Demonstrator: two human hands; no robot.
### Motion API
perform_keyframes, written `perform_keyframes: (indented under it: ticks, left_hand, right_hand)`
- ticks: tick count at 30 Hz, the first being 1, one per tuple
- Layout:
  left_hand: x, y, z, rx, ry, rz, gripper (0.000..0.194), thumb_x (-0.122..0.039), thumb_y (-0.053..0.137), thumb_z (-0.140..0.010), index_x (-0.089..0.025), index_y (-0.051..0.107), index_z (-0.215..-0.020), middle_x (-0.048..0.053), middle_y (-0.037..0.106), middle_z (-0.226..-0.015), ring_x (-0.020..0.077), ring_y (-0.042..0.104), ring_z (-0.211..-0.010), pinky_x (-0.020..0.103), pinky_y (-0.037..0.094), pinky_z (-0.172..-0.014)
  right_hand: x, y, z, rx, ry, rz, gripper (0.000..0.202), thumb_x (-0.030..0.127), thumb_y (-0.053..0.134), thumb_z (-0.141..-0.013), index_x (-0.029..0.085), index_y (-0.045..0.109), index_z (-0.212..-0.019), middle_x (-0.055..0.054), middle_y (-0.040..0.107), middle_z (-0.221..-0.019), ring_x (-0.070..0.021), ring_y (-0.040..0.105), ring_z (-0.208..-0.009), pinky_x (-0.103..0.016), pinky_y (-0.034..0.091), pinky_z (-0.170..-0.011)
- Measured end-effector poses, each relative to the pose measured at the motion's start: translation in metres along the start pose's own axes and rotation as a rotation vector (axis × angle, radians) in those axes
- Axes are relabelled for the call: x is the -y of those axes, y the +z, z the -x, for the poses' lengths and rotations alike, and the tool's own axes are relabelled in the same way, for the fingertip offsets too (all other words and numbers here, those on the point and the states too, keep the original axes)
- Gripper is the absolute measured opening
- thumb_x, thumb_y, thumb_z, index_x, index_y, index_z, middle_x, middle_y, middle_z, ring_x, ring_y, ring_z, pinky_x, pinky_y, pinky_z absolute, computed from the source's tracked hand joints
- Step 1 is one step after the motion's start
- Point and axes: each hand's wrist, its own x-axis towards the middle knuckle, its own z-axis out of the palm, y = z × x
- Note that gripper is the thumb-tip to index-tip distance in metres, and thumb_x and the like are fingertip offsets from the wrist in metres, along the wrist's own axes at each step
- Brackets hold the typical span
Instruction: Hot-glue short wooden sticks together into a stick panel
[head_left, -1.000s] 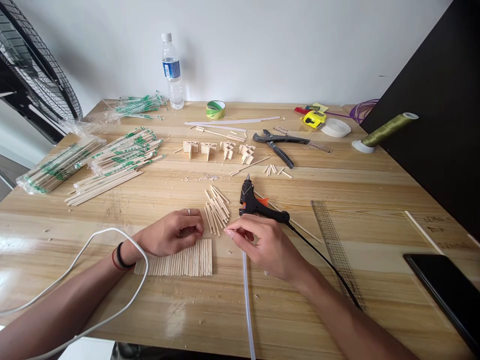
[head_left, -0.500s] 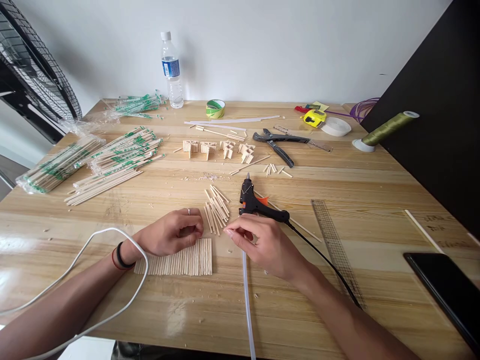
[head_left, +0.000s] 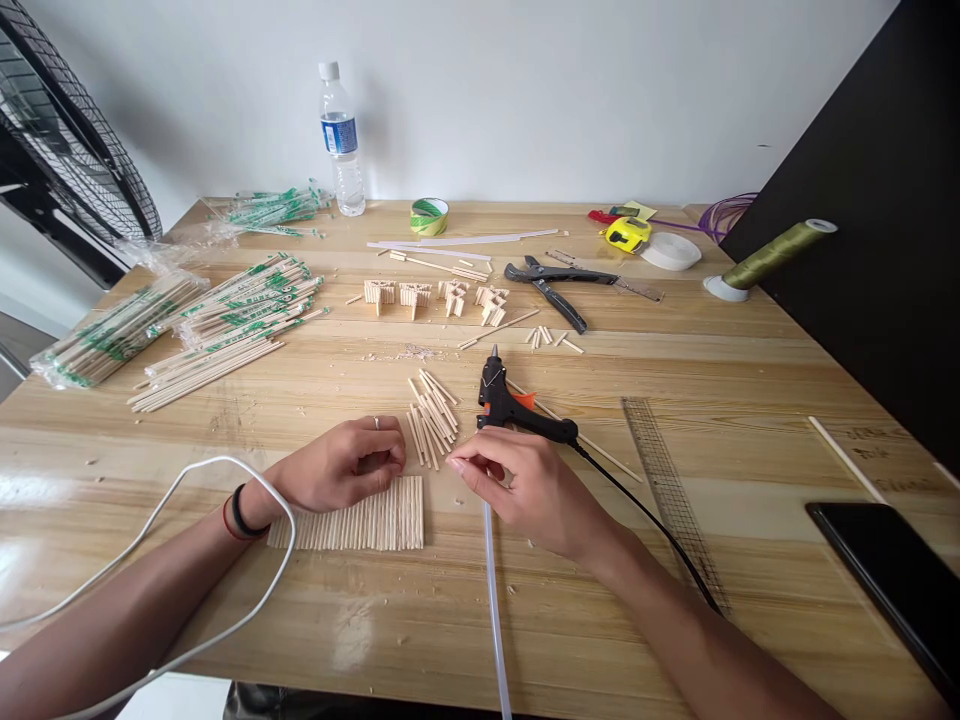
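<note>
No word, brand or number could be read with certainty. At the far left, the water bottle [head_left: 343, 150] wore a blue label [head_left: 339, 136] with pale print too small to make out. On the left, the clear wrappers [head_left: 259, 298] around the sticks bore green printed characters, too small to read. The clear ruler [head_left: 670, 490], right of the middle, showed a dark grid, but no figures were legible on it. At the right, dark handwritten marks [head_left: 870, 440] stood on the table [head_left: 765, 440], too faint to decipher.

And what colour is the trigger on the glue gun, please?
The trigger is orange, in the head view.
</note>
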Motion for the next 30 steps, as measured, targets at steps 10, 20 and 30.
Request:
perform_keyframes:
  ticks: [10,20,30]
  left_hand:
    - [0.0007,-0.0001,0.0008,0.000,0.005,-0.013,0.018,-0.015,0.050,-0.101,-0.017,0.059,-0.085,0.004,0.058,-0.084,0.0137,0.053,-0.070,0.024,0.043,-0.064]
    - [0.0001,0.0000,-0.0004,0.002,0.001,-0.034,0.026,-0.019,0.049,-0.104,-0.018,0.051,-0.078,0.002,0.053,-0.081,0.0132,0.049,-0.068,0.025,0.041,-0.064]
    - [0.0001,0.0001,0.0005,-0.007,0.006,-0.030,0.018,-0.012,0.051,-0.096,-0.019,0.052,-0.080,0.001,0.055,-0.080,0.0137,0.050,-0.067,0.025,0.041,-0.064]
  right_hand:
    - [-0.0006,0.0004,0.0001,0.009,0.006,-0.010,0.018,0.016,0.060,-0.100,0.019,0.070,-0.086,-0.003,0.073,-0.081,-0.0152,0.062,-0.070,-0.028,0.047,-0.064]
    - [-0.0011,0.0010,-0.0004,0.008,0.007,-0.024,0.016,0.014,0.061,-0.100,0.019,0.070,-0.088,-0.003,0.073,-0.083,-0.0149,0.062,-0.071,-0.028,0.046,-0.065]
    - [-0.0027,0.0014,0.0007,-0.002,-0.011,-0.024,0.016,0.013,0.062,-0.099,0.018,0.070,-0.087,-0.001,0.072,-0.082,-0.0138,0.062,-0.071,-0.026,0.045,-0.066]
